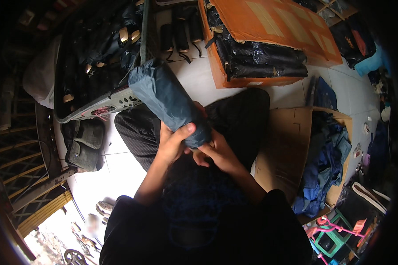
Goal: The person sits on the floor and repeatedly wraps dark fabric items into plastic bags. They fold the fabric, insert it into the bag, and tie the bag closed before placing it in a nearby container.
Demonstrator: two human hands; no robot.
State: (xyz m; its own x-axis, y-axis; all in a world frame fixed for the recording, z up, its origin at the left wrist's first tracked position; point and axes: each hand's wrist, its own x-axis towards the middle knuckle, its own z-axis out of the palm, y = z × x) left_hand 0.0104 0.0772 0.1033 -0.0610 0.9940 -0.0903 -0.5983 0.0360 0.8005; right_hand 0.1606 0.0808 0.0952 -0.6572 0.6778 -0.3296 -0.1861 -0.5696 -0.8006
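Above my lap I hold a thick roll of blue-grey nylon fabric (163,95), tilted with its far end up to the left. My left hand (174,139) is wrapped round its near left side, thumb pressed on the fabric. My right hand (216,152) grips the near end from the right with bent fingers. The roll's fabric is wrinkled, and what lies inside it is hidden. My legs (241,115) in dark striped trousers are folded on the floor beneath.
A grey plastic crate (119,102) of dark wrapped rolls stands far left. Several black rolls with cords (180,35) lie beside it. An orange carton (269,81) holds plastic-wrapped black bundles. At right, an open cardboard box (281,154) contains blue fabric (323,163). Dark shoes (85,145) sit left.
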